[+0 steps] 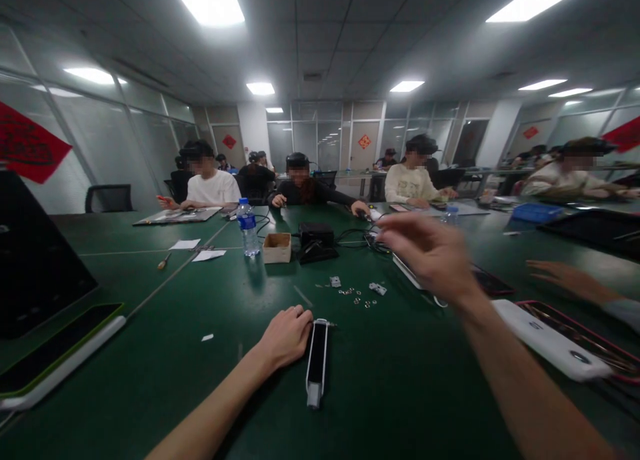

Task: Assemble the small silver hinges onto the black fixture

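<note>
On the green table in the head view, a narrow black bar with a white frame (317, 360) lies lengthwise, a pale block at its near end. My left hand (287, 333) rests beside its far end, with fingers curled against the frame. A thin pin-like piece sticks out to the right there. My right hand (430, 253) is raised over the table to the right, blurred, fingers pointing left; whether anything is between them I cannot make out. Beyond the bar lie several small rings (357, 301) and two small metal plates (378, 289), (335, 282).
Farther back stand a small open box (277, 248), a black stand (317, 242) with cables and a water bottle (247, 227). A white power bank (550, 340) lies right, near another person's hand (570, 280). A brush (163, 261) and paper (209, 255) lie left. People sit opposite.
</note>
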The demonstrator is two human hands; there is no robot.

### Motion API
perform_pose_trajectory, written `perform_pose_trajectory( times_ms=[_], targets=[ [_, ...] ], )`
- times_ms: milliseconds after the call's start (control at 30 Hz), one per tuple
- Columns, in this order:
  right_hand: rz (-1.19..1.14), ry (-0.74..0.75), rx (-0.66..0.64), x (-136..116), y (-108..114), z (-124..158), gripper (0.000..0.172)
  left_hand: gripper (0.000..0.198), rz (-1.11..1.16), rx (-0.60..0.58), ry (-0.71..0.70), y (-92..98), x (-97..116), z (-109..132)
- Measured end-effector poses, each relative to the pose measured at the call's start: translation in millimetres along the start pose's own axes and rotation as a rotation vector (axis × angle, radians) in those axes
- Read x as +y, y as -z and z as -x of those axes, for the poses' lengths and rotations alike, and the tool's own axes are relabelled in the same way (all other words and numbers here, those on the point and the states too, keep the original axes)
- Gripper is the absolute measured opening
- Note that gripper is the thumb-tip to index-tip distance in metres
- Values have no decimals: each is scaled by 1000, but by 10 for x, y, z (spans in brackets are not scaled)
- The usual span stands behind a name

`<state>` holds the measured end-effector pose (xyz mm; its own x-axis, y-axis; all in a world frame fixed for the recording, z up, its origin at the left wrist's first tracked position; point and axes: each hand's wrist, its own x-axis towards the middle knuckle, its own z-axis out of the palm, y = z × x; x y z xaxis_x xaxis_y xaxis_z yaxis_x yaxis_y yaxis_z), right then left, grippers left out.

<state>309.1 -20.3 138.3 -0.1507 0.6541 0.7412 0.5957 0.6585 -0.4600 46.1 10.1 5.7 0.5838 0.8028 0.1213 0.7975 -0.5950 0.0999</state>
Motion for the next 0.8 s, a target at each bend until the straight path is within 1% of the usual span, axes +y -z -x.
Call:
perform_pose_trajectory(
  times_ms=[33, 133, 200, 233, 333, 433, 600, 700, 800],
  targets=[
    [62, -38, -110, 88, -97, 11, 25, 25, 4, -6, 4, 12, 3, 7],
    [312, -172, -528, 488, -461, 149, 21, 24, 13, -14, 15, 45, 13, 30],
    [404, -204, -678, 752, -665, 287, 23, 23, 4, -13, 22, 56, 20, 43],
    [416, -203, -720, 852, -735, 353, 24, 23, 1, -14, 23, 59, 23, 47],
    [466, -198, -782, 999, -818, 493, 25, 23, -5, -13, 26, 67, 34, 54],
    [463, -212, -796, 1006, -805, 529, 26, 22, -12, -15, 24, 86, 42, 55],
    [444, -264, -794, 1026, -805, 496, 25, 22, -2, -44, 34, 126, 53, 62],
    [432, -321, -782, 1038, -805, 478, 23, 22, -9, -55, 37, 138, 63, 63],
    [385, -419, -795, 1014, -784, 467, 19, 23, -4, -54, 33, 132, 64, 60]
  ],
)
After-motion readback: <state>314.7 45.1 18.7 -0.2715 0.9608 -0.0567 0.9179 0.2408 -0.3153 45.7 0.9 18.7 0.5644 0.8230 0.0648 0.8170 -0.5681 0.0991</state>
